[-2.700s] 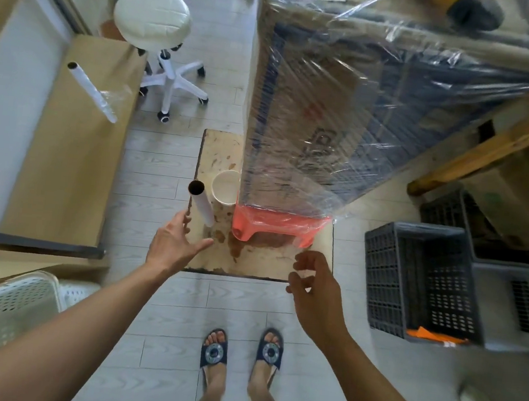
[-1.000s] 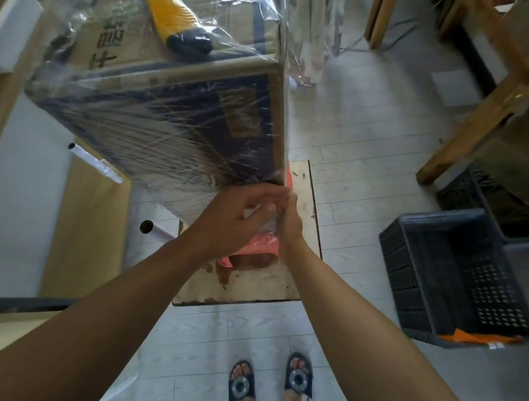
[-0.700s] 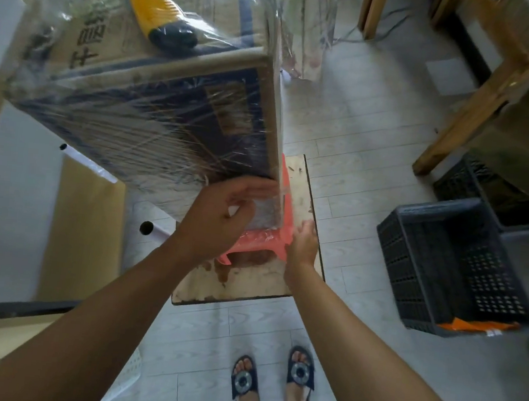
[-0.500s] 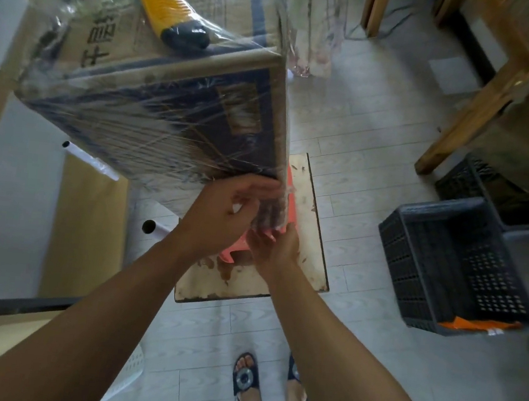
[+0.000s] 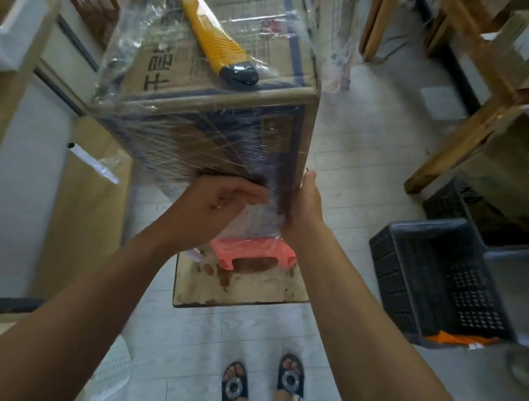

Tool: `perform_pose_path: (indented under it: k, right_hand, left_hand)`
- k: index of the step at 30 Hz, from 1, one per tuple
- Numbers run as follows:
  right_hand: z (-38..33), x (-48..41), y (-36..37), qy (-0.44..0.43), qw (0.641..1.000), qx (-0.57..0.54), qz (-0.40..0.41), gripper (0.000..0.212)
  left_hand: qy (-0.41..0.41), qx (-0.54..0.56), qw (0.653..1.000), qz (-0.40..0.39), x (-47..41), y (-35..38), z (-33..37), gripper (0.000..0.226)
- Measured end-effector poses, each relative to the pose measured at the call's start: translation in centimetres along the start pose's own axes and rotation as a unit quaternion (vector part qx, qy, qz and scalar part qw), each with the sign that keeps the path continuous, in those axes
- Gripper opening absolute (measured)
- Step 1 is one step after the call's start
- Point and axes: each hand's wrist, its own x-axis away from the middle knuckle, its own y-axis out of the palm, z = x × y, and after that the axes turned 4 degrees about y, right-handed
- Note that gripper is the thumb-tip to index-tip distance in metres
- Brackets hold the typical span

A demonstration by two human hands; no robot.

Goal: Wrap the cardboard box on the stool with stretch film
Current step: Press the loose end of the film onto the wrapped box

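Note:
A tall cardboard box (image 5: 218,130) with dark blue print stands on a salmon-pink plastic stool (image 5: 251,253). Clear stretch film covers its sides and part of its top. My left hand (image 5: 210,207) lies flat against the film on the near face, low down. My right hand (image 5: 305,204) presses the film at the box's lower right corner edge, fingers pointing up. A yellow utility knife (image 5: 217,43) rests on the box top. A film roll (image 5: 92,161) lies on a brown board at the left.
The stool stands on a stained wooden board (image 5: 240,289) on the tiled floor. A dark plastic crate (image 5: 438,277) sits at the right, wooden shelf legs (image 5: 465,136) behind it. A white basket (image 5: 111,370) is near my left arm. My sandalled feet (image 5: 263,386) are below.
My right hand moved from under the left hand up to the box's right corner edge. The left hand stays pressed on the film of the near face. The view shifted slightly.

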Motion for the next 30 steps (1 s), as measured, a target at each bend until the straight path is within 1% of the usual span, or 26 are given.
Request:
perform_pose_path:
  k: [2, 4, 7, 9, 11, 12, 13, 14, 15, 16, 17, 19, 22, 23, 25, 27, 29, 30]
  right_hand:
    - [0.1, 1.9, 0.7, -0.019, 1.0, 0.021, 0.006, 0.074]
    - [-0.1, 4.1, 0.6, -0.035, 0.998, 0.049, -0.002, 0.078]
    - [-0.3, 7.0, -0.2, -0.116, 0.99, 0.084, 0.003, 0.073]
    - [0.5, 7.6, -0.5, -0.153, 0.986, 0.055, 0.026, 0.065]
    - [1.2, 7.4, 0.2, -0.201, 0.973, 0.095, 0.067, 0.061]
    - [1.6, 7.1, 0.8, -0.216, 0.968, 0.107, 0.067, 0.063]
    - [1.9, 6.6, 1.4, -0.223, 0.967, 0.112, 0.054, 0.066]
    - [2.0, 5.8, 1.7, -0.229, 0.967, 0.109, 0.037, 0.066]
    - [2.0, 5.3, 2.1, -0.234, 0.967, 0.093, 0.038, 0.063]
    - [1.7, 5.0, 2.5, -0.237, 0.968, 0.067, 0.047, 0.06]
    - [1.4, 4.9, 2.9, -0.241, 0.968, 0.044, 0.055, 0.058]
    - [1.4, 4.0, 3.3, -0.241, 0.968, 0.013, 0.066, 0.057]
    - [1.9, 4.2, 3.9, -0.228, 0.969, 0.008, 0.098, 0.052]
    - [1.9, 4.1, 3.7, -0.225, 0.969, 0.021, 0.097, 0.052]
    - [1.7, 4.9, 3.3, -0.23, 0.968, 0.055, 0.091, 0.049]
    - [0.9, 6.0, 2.6, -0.24, 0.962, 0.103, 0.081, 0.048]
    - [-0.3, 7.5, 2.0, -0.276, 0.946, 0.151, 0.074, 0.048]
    - [-1.3, 8.6, 2.2, -0.297, 0.937, 0.172, 0.068, 0.049]
  left_hand:
    - [0.006, 0.007, 1.0, 0.022, 0.7, -0.9, 0.9, 0.038]
    - [0.013, 0.003, 0.998, 0.069, 1.8, -1.9, 1.4, 0.038]
    - [-0.001, 0.007, 0.98, 0.2, 4.2, -3.1, 1.3, 0.031]
    - [-0.03, 0.016, 0.951, 0.309, 5.8, -3.6, 0.3, 0.028]
    - [-0.06, 0.049, 0.902, 0.424, 6.5, -3.8, -1.4, 0.02]
    - [-0.075, 0.089, 0.879, 0.462, 6.4, -3.9, -1.6, 0.015]
    - [-0.093, 0.138, 0.862, 0.478, 5.8, -3.8, -1.8, 0.021]
    - [-0.11, 0.189, 0.859, 0.462, 5.0, -3.6, -1.7, 0.033]
    - [-0.121, 0.24, 0.866, 0.422, 4.1, -3.2, -1.3, 0.042]
    - [-0.122, 0.281, 0.875, 0.375, 3.2, -2.6, -1.2, 0.047]
    - [-0.123, 0.302, 0.877, 0.354, 2.4, -2.0, -1.0, 0.051]
    - [-0.139, 0.323, 0.861, 0.367, 1.7, -1.5, -0.4, 0.052]
    - [-0.139, 0.361, 0.845, 0.37, 1.6, -1.0, 0.0, 0.047]
    - [-0.141, 0.367, 0.843, 0.367, 1.7, -0.8, -0.1, 0.047]
    - [-0.143, 0.357, 0.849, 0.363, 1.9, -0.8, -0.4, 0.047]
    - [-0.115, 0.347, 0.859, 0.36, 2.1, -1.8, -0.8, 0.049]
    - [-0.086, 0.316, 0.874, 0.358, 2.3, -3.7, -0.3, 0.047]
    - [-0.076, 0.316, 0.875, 0.358, 2.3, -5.1, 0.1, 0.045]
